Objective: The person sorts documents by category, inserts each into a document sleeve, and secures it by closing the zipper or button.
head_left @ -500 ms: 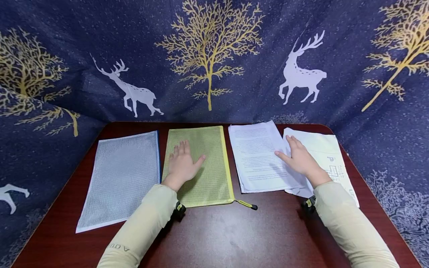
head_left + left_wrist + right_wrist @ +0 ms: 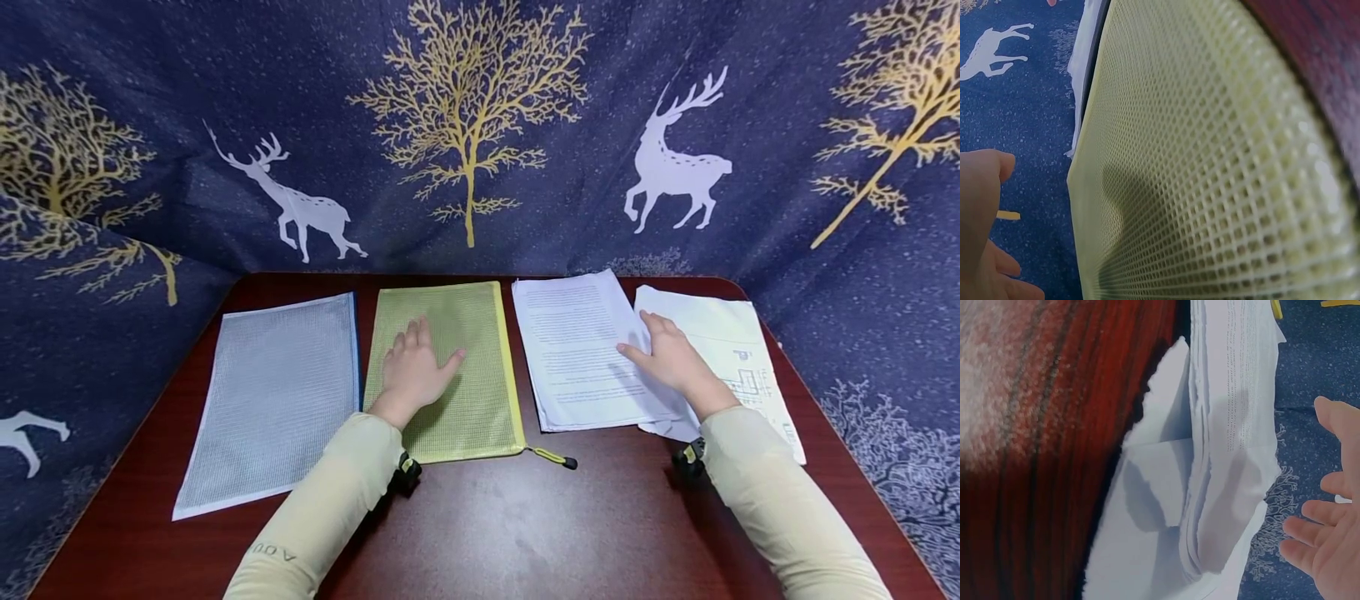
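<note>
Resting hands (image 2: pixel 411 371) flat near pouch (image 2: pixel 465 333) edges

— What does my right-wrist camera give me?

— My right hand (image 2: pixel 1329 512), fingers spread and relaxed, beside a stack of printed sheets (image 2: pixel 1235 425).

— And under it?

— Loose white papers (image 2: pixel 1147 506), edges overlapping, on the reddish-brown counter (image 2: pixel 1035 456); blue patterned cloth (image 2: pixel 1310 356) behind.
</note>
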The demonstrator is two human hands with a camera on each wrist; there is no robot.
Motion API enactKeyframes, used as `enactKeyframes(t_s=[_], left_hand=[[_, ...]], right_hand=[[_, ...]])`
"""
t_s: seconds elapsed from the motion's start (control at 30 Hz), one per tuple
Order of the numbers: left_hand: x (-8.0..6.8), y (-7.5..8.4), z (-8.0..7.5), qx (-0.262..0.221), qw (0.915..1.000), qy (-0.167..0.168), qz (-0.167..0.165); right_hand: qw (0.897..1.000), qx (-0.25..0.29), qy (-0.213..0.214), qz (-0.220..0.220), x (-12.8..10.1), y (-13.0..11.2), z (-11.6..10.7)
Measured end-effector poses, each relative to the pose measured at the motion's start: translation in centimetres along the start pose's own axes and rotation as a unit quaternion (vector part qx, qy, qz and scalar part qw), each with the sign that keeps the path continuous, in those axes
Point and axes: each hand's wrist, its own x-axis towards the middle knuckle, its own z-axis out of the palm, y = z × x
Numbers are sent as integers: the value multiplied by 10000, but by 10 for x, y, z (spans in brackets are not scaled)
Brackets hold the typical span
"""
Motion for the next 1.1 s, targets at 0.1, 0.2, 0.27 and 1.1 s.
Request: enactKeyframes(t_s=[0.1,0.2,0.27,1.1], left_hand=[[0,1,1,-33,10000,-8,-41],[0,2,2,-31,10000,16,-66],[0,4,3,-37,9999,30,-95],[-2,30,17,-163,9993,-126,-300]], right_hand=[[10000,0,-7,42,0,0,1],[10000,-28,-13,85,-1,0,1],[9999,-54,-20,115,0,0,1],[9970,-155,-302,695,-2,-2,7]])
